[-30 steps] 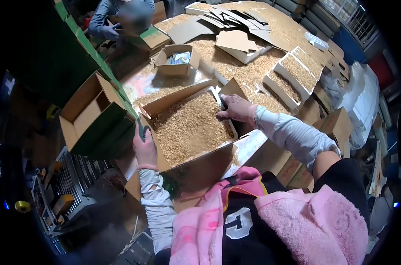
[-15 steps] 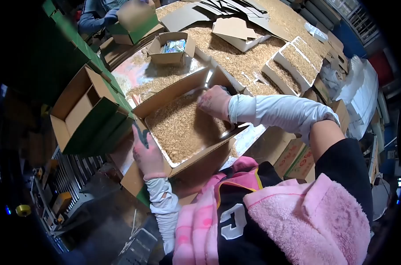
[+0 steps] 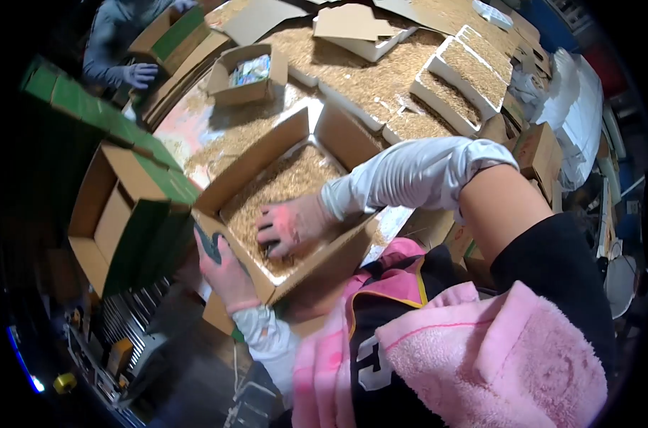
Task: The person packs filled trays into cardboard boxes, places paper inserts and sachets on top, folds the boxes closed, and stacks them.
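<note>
An open cardboard box (image 3: 249,165) stands in front of me, with a white foam tray (image 3: 322,155) inside. Loose wood shavings (image 3: 284,175) fill the tray. My right hand (image 3: 295,225), in a pink glove, lies palm down on the shavings near the box's close end, its fingers a little apart and nothing visible in them. My left hand (image 3: 227,271), gloved in pink with dark patches, grips the box's left wall near the close corner, its thumb and fingers at the edge.
To the left lies another open green-and-brown box (image 3: 113,207). Beyond my box are a small carton (image 3: 242,85) with colourful packets, shavings heaped over the table, and foam trays (image 3: 456,85) of shavings. A co-worker's gloved hand (image 3: 140,75) is near a box at upper left.
My right hand has moved from the far right side of the tray toward the near left, its fingers now spread on the shavings. My left hand stays at the box wall. The view has shifted.
</note>
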`<state>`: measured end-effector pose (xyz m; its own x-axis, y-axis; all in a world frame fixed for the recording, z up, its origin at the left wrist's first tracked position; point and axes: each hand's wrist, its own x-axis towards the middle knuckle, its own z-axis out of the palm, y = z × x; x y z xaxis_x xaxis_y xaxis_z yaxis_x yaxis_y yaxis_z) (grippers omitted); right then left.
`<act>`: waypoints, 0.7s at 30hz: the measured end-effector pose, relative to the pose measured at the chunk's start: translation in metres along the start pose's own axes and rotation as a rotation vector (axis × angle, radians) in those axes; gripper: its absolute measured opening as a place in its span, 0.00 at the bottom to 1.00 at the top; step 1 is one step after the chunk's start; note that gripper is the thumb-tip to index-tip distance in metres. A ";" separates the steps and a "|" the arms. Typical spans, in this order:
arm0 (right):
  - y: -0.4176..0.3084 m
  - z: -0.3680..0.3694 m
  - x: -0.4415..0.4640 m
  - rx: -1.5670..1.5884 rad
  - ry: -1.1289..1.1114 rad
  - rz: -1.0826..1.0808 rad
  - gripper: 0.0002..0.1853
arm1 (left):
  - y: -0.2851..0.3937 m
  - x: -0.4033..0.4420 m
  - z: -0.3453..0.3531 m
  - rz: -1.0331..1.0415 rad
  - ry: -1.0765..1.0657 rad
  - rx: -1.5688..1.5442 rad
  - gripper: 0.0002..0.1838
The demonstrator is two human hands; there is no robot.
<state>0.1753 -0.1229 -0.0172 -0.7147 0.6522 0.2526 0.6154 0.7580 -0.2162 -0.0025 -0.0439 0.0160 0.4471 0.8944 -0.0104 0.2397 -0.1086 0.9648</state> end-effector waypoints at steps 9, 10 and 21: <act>0.117 -0.121 -0.154 -0.378 0.350 0.913 0.19 | -0.016 -0.006 -0.013 -0.098 0.013 -0.126 0.27; 0.151 -0.103 -0.190 -0.541 0.151 1.299 0.21 | -0.015 -0.002 -0.012 -0.108 0.003 -0.051 0.29; 0.212 -0.187 -0.166 -0.639 0.920 0.588 0.08 | 0.121 0.097 0.039 0.615 0.118 0.675 0.40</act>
<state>0.4866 -0.0704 0.0711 0.0572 0.4528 0.8898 0.9946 0.0517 -0.0902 0.1035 0.0130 0.1218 0.5806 0.6298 0.5160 0.4573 -0.7766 0.4333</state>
